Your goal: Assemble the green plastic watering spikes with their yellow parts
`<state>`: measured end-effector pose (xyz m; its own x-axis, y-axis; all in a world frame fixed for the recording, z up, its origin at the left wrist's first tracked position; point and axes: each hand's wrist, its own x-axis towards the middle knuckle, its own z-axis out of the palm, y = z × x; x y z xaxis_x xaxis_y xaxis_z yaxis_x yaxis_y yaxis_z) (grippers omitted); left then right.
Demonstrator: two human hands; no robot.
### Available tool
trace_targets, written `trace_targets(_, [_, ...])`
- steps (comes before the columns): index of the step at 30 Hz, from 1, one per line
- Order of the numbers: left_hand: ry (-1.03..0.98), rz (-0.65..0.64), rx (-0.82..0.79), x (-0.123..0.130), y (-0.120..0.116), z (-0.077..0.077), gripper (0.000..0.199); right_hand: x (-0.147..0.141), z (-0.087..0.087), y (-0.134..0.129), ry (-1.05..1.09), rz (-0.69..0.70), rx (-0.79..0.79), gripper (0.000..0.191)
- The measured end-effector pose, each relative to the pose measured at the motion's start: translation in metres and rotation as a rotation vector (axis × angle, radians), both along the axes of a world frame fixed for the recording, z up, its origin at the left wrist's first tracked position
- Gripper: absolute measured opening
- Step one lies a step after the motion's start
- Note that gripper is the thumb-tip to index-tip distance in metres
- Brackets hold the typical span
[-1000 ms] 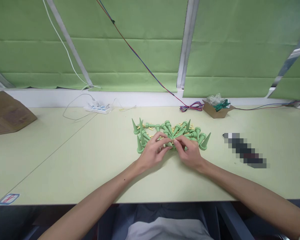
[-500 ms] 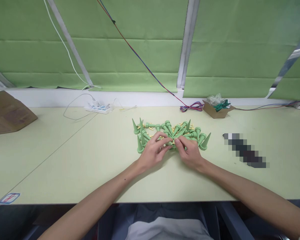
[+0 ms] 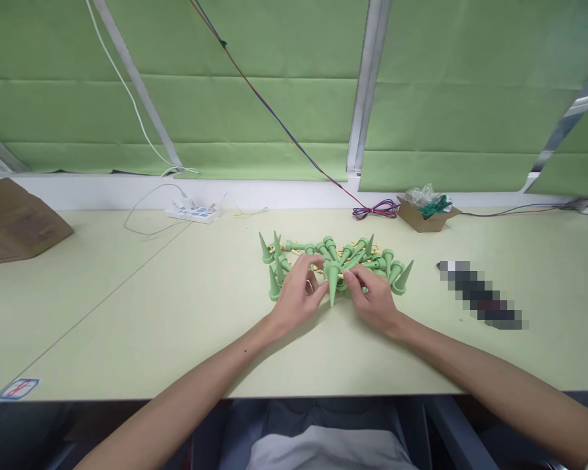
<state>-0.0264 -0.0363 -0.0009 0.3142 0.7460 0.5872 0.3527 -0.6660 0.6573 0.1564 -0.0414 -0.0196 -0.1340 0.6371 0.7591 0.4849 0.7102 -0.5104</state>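
Note:
A green plastic watering spike (image 3: pixel 332 284) hangs at the near edge of a pile, its pointed end toward me. My right hand (image 3: pixel 372 297) is closed in a pinch at the spike's right side, where a bit of pale yellow shows by the fingertips. To the left, my left hand (image 3: pixel 301 294) curves around the spike with thumb and forefinger apart; the thumb tip is close to it, and I cannot tell if it touches. Behind both hands lies the pile of green spikes (image 3: pixel 357 248) mixed with small yellow valve pieces (image 3: pixel 296 251). Several spikes stand point up at its sides.
On the pale table (image 3: pixel 151 326) a pixelated dark object (image 3: pixel 480 297) lies to the right. A small cardboard box (image 3: pixel 426 219) with clear plastic and green stuff stands behind, beside coiled wires (image 3: pixel 377 209). A power strip (image 3: pixel 193 211) and a large cardboard box (image 3: pixel 19 222) are left.
The spike between my hands has turned so its point now faces me. My left fingers have spread from their grip around it. My right hand has stayed almost in place.

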Motion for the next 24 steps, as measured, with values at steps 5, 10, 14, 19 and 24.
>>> trace_targets(5, [-0.073,0.007,-0.24,0.001,-0.001,0.005,0.02,-0.001,0.0,0.0,0.048,0.013,0.001,0.022])
trace_targets(10, [-0.064,-0.12,-0.394,0.001,-0.002,0.009,0.042,0.0,0.001,0.001,0.024,0.052,0.036,0.02])
trace_targets(14, [-0.069,-0.177,-0.439,0.001,-0.003,0.009,0.043,0.0,0.001,0.001,-0.004,0.072,0.049,0.02])
trace_targets(19, [-0.019,-0.167,-0.42,0.0,-0.003,0.008,0.038,0.002,-0.002,0.002,-0.015,0.083,0.04,0.019])
trace_targets(24, [0.045,-0.118,-0.312,0.0,-0.004,0.012,0.036,0.003,-0.003,0.002,-0.015,0.121,0.022,0.017])
